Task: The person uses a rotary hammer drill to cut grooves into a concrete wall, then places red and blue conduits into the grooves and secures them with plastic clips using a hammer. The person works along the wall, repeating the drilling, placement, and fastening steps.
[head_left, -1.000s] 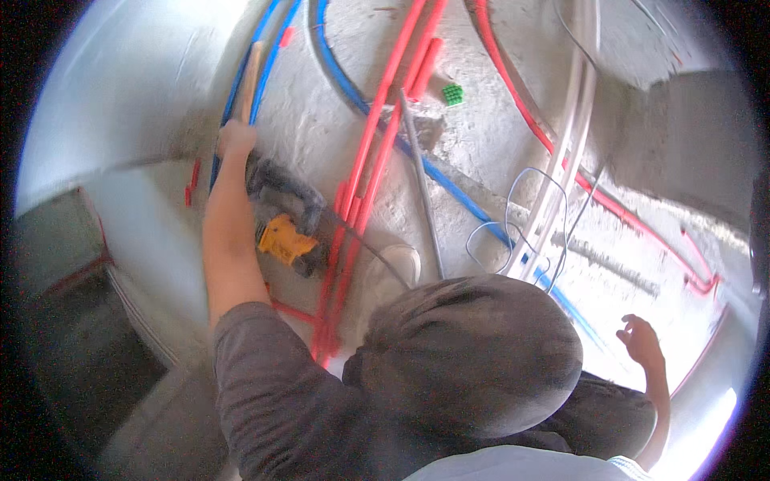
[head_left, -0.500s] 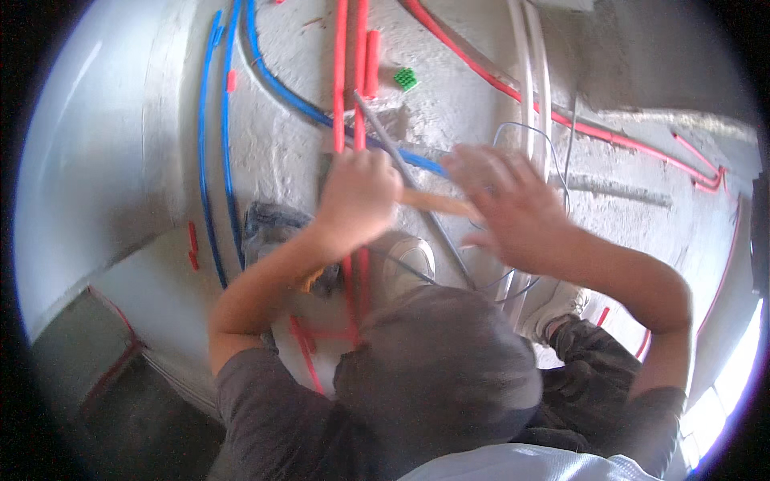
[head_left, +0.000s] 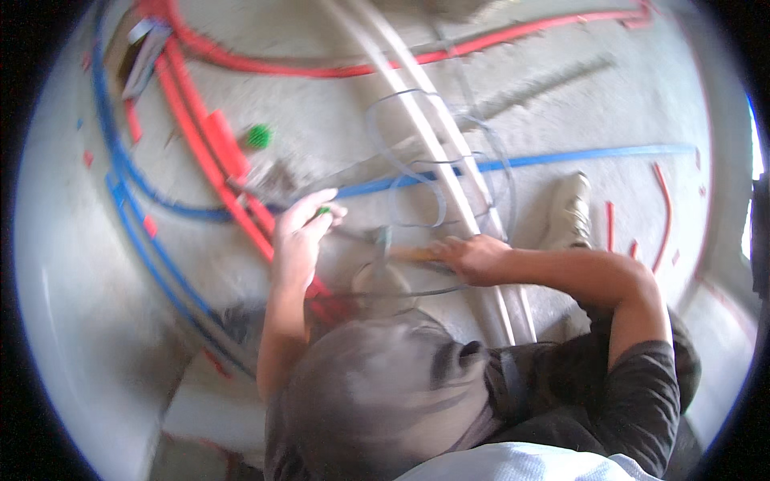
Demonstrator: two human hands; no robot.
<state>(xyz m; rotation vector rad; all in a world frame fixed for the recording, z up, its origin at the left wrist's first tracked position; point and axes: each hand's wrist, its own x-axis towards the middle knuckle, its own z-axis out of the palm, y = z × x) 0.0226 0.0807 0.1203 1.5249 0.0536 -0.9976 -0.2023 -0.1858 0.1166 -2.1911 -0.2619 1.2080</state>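
My right hand [head_left: 475, 260] is closed round the wooden handle of a hammer [head_left: 383, 242]. Its metal head points left, over my shoe [head_left: 381, 280]. To the left, my left hand [head_left: 298, 240] has a small green piece [head_left: 323, 210] pinched between its fingers; the piece is too small and blurred to name further. This hand hovers beside a pair of red pipes [head_left: 210, 168], near the end of a blue pipe [head_left: 361, 188] that crosses the floor. Beyond it a green cluster of small pieces [head_left: 259, 136] rests on the concrete.
Two white pipes [head_left: 437, 148] run lengthwise past my right hand, with a loose thin cable [head_left: 393, 192] looped over them. More blue pipes [head_left: 152, 240] curve along the left. A long red pipe [head_left: 321, 70] crosses the far floor. An open box [head_left: 144, 60] stands far left.
The hammer has gone from my left hand to my right, which was open before. My left hand now holds the green piece. The whole view has turned, shifting the pipes.
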